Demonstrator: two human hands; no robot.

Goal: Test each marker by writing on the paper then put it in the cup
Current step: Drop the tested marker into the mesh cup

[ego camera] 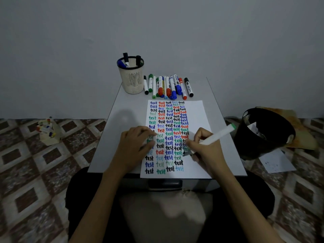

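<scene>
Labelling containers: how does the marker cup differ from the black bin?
The cup is beige, slotted and stands on the table; the bin is black, looks larger and sits on the floor. The cup holds markers; the bin holds paper scraps. Both are round and open-topped.

Wht marker w/ grn end, beige slotted cup.
</scene>
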